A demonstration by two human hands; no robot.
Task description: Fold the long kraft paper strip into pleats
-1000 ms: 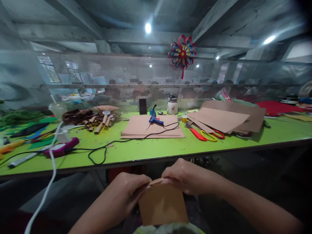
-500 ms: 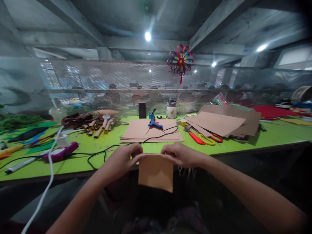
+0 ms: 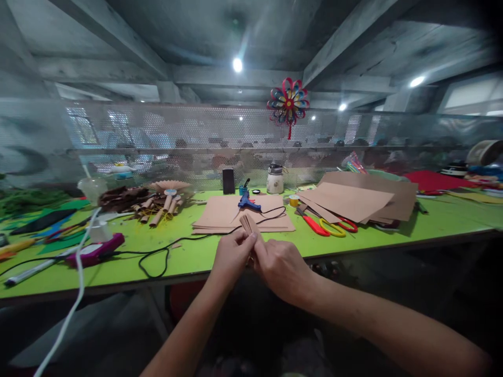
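A narrow bundle of pleated brown paper (image 3: 249,224) stands tilted between my hands, its layered top end showing. My left hand (image 3: 232,255) pinches it from the left, with the thumb pressed against the front. On the other side my right hand (image 3: 281,267) is closed around the paper, and the fingers hide its lower part. Both hands are in front of the green table's near edge. Just beyond them, a blue glue gun (image 3: 248,202) rests on a stack of brown paper sheets (image 3: 216,212).
Scissors (image 3: 332,227) and large brown sheets (image 3: 353,196) lie to the right. A white flask (image 3: 275,179) stands behind. At left are rolled brown paper pieces (image 3: 159,212), a purple power strip (image 3: 96,250) and a pen (image 3: 35,268). A black cord (image 3: 188,239) crosses the table (image 3: 192,259).
The brown paper, hanging as a flat panel before, is now gathered into a narrow pleated bundle. My hands have come together and the right one has closed around it.
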